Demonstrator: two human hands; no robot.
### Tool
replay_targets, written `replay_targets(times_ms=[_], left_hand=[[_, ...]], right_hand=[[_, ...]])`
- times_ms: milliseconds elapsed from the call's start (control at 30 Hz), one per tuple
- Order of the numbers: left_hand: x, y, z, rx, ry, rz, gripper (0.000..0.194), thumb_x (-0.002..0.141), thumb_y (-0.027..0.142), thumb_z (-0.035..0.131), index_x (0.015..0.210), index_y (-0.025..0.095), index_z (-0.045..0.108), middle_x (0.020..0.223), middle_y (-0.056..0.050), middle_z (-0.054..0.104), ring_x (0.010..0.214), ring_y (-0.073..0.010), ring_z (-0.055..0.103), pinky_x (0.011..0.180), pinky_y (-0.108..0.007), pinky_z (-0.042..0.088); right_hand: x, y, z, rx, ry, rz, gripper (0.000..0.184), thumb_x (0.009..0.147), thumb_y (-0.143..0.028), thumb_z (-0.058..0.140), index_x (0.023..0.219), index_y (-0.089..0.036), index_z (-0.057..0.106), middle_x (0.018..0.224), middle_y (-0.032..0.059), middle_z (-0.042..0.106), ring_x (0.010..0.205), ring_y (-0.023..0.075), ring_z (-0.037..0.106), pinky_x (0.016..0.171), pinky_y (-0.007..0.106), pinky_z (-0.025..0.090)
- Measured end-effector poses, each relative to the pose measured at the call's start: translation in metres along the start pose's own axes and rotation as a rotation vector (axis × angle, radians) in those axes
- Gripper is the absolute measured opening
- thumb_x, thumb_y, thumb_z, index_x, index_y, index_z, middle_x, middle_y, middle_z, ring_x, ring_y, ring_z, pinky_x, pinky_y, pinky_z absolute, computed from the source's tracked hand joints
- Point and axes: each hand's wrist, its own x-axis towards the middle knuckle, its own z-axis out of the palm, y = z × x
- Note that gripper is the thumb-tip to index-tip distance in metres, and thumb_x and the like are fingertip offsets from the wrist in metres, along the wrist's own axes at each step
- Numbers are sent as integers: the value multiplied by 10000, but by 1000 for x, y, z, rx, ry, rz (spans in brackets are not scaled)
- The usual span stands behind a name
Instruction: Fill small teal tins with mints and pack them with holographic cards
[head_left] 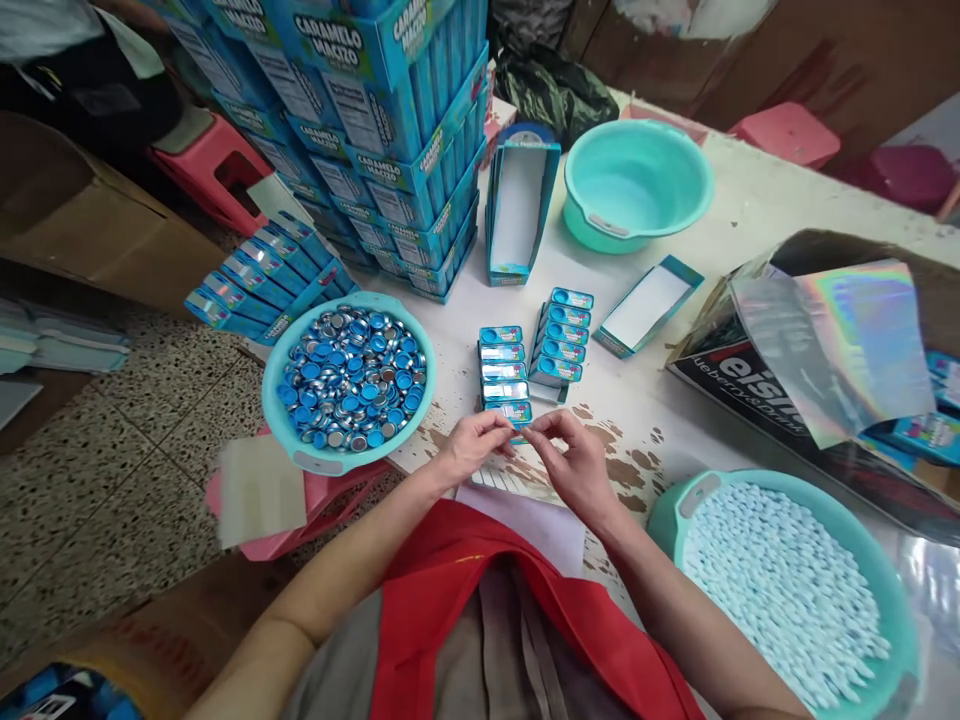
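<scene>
My left hand (474,446) and my right hand (573,462) meet over the table's near side, fingertips pinched together. Whatever lies between them is too small to make out. Just beyond the fingertips stands a row of small blue printed packs (503,370), its near end partly hidden by my fingers. A second row of packs (562,335) stands to its right in a shallow tray. Left of my left hand is a turquoise basin (271,385) full of round metal caps (352,380), blue and silver. At the lower right, another turquoise basin (670,515) holds many pale blue candies (780,590).
Tall stacked display boxes (375,150) rise at the back left, beside a tilted filled box (262,280). Behind the packs are a nested box tray (519,210), a turquoise bowl (637,185) and a small tray (649,305). A carton (757,390) with shiny film stands right.
</scene>
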Motion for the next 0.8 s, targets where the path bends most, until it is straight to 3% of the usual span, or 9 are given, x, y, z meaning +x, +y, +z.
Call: replay_targets(times_ms=[67,167,267,367,500,567,700,800], left_hand=[[18,1,-11,28,64,-68,253,800,392,544,786,149,611,610,10,576,580,-115,562,608,-241,459],[50,12,-36,214,154,-59,231,805,319,500,933,159,606,580,33,551,508,-116,530,553,-238,426],[84,31,-60,520,276,2,293,826,225,437,1095,172,542,614,23,582,591,-153,570,628,-262,435],[112,43,-73,776,366,-24,300,846,160,387,1117,182,511,739,-29,640,769,-191,613,734,-288,431],[132,37,-71,878,369,-123,300,858,147,386,1143,181,475,903,-89,665,892,-228,622,766,-304,426],[135,31,-67,854,387,-152,305,871,162,381,1168,170,449,937,-104,667,916,-234,624,766,-303,428],[136,21,-59,818,484,-208,336,897,196,357,1225,173,423,974,-119,671,944,-250,629,800,-333,437],[134,15,-52,726,560,-236,333,905,218,362,1213,161,475,1130,-150,638,1070,-260,592,902,-364,422]], right_hand=[[18,12,16,-2,92,61,104,833,-292,585,764,-214,576,717,-6,622,657,145,572,648,282,457],[57,29,38,-55,226,64,100,806,-289,588,747,-208,599,818,33,617,853,189,583,739,312,460],[101,37,53,-118,292,67,95,766,-273,612,721,-190,624,908,69,593,982,217,549,864,352,427],[137,38,62,-186,298,136,78,744,-238,606,703,-176,631,978,89,577,1002,228,520,923,371,384],[155,41,70,-330,237,226,78,744,-174,543,690,-176,599,1032,104,567,1012,245,484,895,360,374],[156,44,73,-394,227,235,78,750,-163,518,778,-172,591,1036,105,565,1003,248,477,879,356,368],[156,47,74,-387,260,282,251,738,-166,513,988,-158,529,1042,104,558,948,233,490,839,338,368],[155,45,72,-363,242,317,213,765,-213,511,973,-168,523,1006,96,565,931,232,488,817,335,372]])
